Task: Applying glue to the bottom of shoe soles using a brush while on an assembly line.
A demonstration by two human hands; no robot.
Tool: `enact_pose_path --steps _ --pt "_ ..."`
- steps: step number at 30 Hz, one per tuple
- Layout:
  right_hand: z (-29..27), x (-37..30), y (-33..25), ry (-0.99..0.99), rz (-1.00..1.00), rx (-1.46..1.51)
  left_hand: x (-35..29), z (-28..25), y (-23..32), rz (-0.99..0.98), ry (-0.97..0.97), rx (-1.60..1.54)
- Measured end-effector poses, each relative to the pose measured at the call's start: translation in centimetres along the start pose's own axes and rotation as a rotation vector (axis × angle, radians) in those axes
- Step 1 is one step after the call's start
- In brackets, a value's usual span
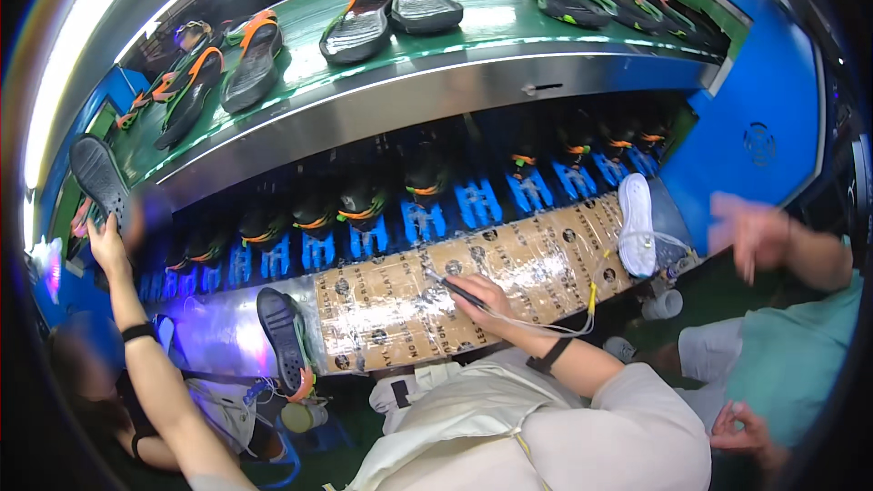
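Stretched out to the far left, my left hand (109,244) grips the lower end of a black shoe sole (98,173) with small holes, held up beside the green belt. My right hand (480,298) is closed round a dark pen-like tool (466,292), its thin tip pointing up and left over the cardboard-covered ledge (382,327). A thin pale tube (546,325) trails from that tool toward the right. On the bare metal part of the ledge, left of the cardboard, lies another black sole (280,323) with an orange and green strap at its lower end.
Black sandals (359,23) with orange straps stand along the green conveyor belt (300,73). Beneath it, more shoes sit above blue holders (423,221). A white sole (637,223) rests at the ledge's right end. One co-worker's blurred hand (753,229) is at right; another person sits lower left.
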State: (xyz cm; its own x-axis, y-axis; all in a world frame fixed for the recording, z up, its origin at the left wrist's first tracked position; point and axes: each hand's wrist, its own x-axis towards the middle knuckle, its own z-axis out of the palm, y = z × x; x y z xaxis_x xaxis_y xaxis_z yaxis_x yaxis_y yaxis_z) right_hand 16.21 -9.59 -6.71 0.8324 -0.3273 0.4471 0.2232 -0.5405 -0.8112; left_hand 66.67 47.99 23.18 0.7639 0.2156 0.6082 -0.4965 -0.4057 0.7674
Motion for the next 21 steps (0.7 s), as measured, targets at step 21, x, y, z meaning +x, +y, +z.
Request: enact_pose_path --steps 21 --pt "-1.5 3.0 -9.4 -0.056 0.449 0.787 -55.8 15.4 11.6 -1.164 -0.666 -1.150"
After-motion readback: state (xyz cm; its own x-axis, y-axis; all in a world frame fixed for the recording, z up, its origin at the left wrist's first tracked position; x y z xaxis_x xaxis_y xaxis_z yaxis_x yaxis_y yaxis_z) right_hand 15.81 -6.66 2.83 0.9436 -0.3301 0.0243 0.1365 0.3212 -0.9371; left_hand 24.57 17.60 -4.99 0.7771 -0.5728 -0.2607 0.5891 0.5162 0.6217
